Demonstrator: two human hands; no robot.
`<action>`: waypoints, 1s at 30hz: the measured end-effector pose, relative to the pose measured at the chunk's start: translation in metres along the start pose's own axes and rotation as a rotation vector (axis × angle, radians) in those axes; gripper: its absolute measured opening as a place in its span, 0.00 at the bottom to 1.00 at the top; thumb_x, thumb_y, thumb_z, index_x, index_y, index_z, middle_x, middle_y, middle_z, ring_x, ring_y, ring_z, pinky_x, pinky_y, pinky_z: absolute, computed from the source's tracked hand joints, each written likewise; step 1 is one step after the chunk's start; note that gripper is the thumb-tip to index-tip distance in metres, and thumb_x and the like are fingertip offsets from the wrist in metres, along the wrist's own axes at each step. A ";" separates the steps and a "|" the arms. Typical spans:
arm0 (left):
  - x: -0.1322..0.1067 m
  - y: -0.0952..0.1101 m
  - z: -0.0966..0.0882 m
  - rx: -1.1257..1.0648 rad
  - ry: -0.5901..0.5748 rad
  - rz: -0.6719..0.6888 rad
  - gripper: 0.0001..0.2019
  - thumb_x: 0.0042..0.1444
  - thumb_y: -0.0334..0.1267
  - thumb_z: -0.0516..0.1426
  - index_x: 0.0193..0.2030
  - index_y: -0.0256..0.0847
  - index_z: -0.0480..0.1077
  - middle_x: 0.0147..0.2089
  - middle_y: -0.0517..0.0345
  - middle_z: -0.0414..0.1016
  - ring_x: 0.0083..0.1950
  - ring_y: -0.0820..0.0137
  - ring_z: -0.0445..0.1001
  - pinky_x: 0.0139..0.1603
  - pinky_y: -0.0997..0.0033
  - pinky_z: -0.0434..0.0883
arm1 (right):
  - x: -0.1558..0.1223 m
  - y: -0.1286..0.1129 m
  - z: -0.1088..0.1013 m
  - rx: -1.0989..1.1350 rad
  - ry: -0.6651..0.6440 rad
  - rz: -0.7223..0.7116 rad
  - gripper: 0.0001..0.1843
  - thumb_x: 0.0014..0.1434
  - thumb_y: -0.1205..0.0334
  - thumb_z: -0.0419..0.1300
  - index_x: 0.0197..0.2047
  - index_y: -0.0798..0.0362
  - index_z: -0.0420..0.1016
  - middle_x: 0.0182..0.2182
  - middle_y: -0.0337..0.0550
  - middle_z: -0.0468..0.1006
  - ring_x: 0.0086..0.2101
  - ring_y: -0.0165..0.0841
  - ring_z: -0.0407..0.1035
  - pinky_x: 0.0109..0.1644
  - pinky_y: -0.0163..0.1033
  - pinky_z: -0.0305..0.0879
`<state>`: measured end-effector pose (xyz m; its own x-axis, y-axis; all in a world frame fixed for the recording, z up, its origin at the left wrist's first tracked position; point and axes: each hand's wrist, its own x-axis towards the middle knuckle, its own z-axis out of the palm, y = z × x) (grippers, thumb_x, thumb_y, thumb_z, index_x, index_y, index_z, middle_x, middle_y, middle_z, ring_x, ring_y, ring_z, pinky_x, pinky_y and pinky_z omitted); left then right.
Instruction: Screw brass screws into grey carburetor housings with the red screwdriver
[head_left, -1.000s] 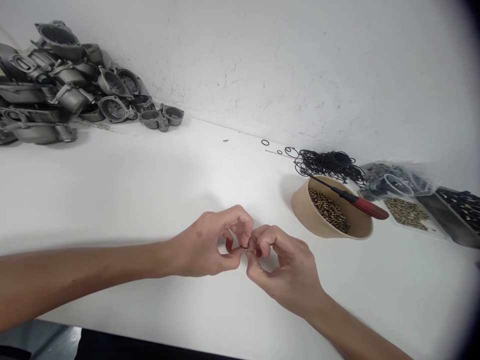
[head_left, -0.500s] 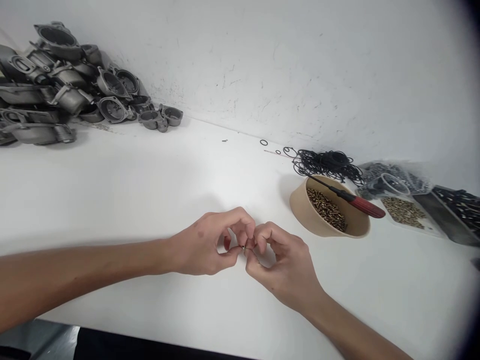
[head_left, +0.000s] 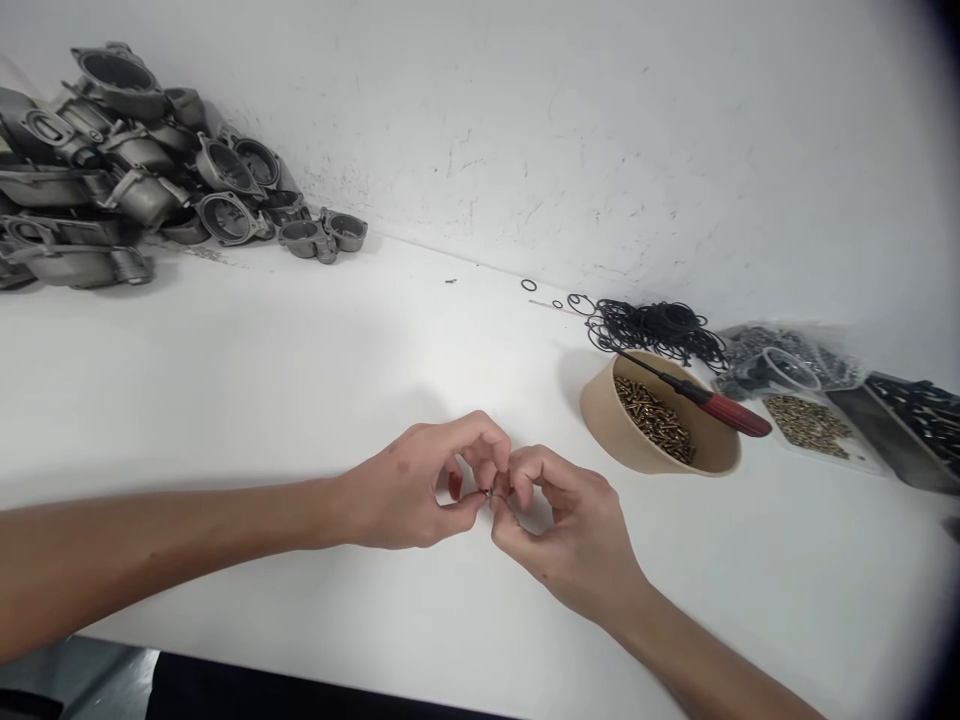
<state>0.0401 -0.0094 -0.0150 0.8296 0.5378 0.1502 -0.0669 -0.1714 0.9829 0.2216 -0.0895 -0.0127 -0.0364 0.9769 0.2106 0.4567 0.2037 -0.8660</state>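
Head view: the left hand [head_left: 420, 487] and the right hand [head_left: 574, 535] meet fingertip to fingertip above the white table [head_left: 262, 400]; thumb and fingers of each are pinched on one small metal piece [head_left: 489, 493], which sits right where the two hands join; the fingertips cover most of it, so it may be a screw, but I cannot tell for sure.

Beyond the right hand, well apart from it, stands a tan bowl [head_left: 598, 415] partly filled with brass-coloured screws [head_left: 651, 412]; a screwdriver [head_left: 727, 410] with a red and black handle lies across the rim; behind the bowl is a tangle of black rings [head_left: 660, 328], with a loose ring [head_left: 529, 285] near it; farther right are a clear bag [head_left: 832, 362], a heap of small brass-coloured parts [head_left: 804, 425] and a grey tray [head_left: 874, 420] holding black parts [head_left: 922, 412].

At the far left, grey metal housings [head_left: 142, 195] are piled against the wall [head_left: 525, 120].
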 end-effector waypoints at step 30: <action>-0.002 -0.010 -0.004 0.276 -0.022 0.140 0.14 0.57 0.22 0.55 0.45 0.46 0.65 0.42 0.64 0.75 0.37 0.77 0.71 0.40 0.76 0.71 | -0.001 0.004 -0.001 0.086 -0.028 0.086 0.12 0.50 0.73 0.59 0.27 0.50 0.59 0.23 0.31 0.65 0.23 0.25 0.60 0.22 0.30 0.57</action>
<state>0.0368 -0.0052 -0.0244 0.8347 0.4759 0.2772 -0.0311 -0.4618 0.8864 0.2243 -0.0900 -0.0163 -0.0254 0.9922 0.1220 0.3817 0.1224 -0.9161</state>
